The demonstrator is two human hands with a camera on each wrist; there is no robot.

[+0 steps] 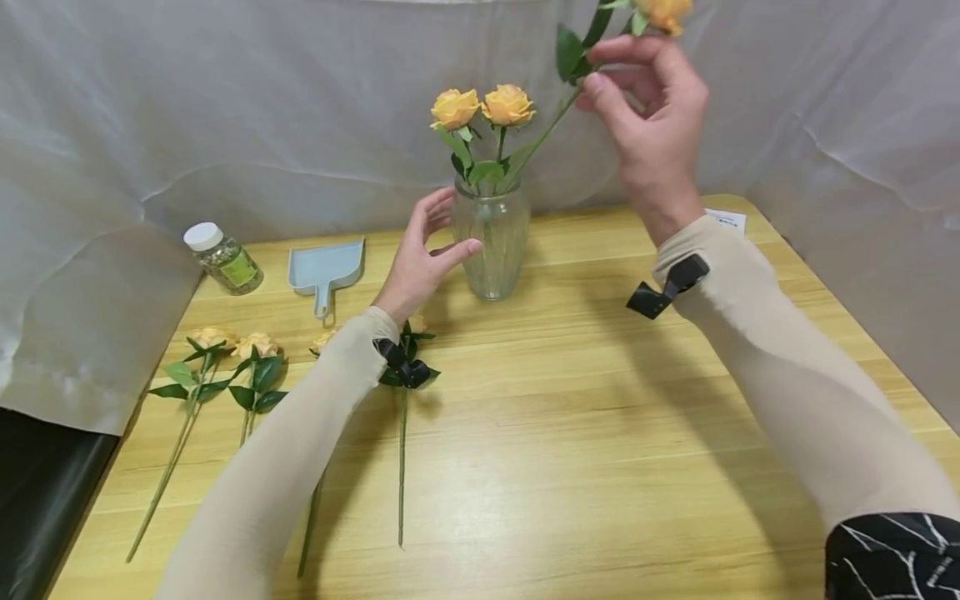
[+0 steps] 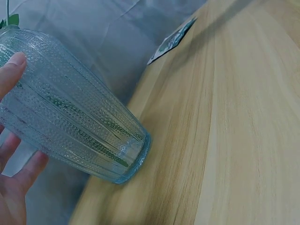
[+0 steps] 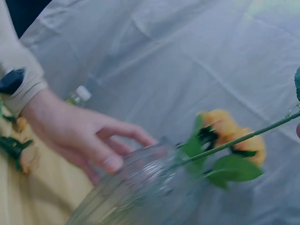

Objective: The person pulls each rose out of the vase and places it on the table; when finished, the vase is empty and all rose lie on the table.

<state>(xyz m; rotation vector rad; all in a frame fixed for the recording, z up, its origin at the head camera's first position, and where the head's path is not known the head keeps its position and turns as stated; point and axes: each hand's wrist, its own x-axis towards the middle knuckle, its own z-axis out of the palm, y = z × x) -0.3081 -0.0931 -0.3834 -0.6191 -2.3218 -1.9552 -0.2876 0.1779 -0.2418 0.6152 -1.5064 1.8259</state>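
Observation:
A clear ribbed glass vase (image 1: 495, 250) stands upright near the back of the table, two orange-yellow roses (image 1: 508, 106) rising from its mouth. My left hand (image 1: 422, 258) holds it loosely, thumb across the front and fingers around the left side. Up and to the right, my right hand (image 1: 660, 125) pinches the stem of a third rose (image 1: 551, 129) between thumb and fingers just below its leaves. That stem slants down into the vase mouth, its bloom partly cut off by the top of the head view. In the left wrist view, green stems show through the vase's glass (image 2: 84, 108).
Several more roses (image 1: 257, 346) lie on the wooden table (image 1: 570, 467) at left, some partly hidden under my left arm. Behind them are a light-blue dustpan (image 1: 325, 267) and a white-capped jar (image 1: 225, 260). A small card (image 1: 727, 220) lies at the back right; grey cloth (image 1: 300, 100) hangs behind.

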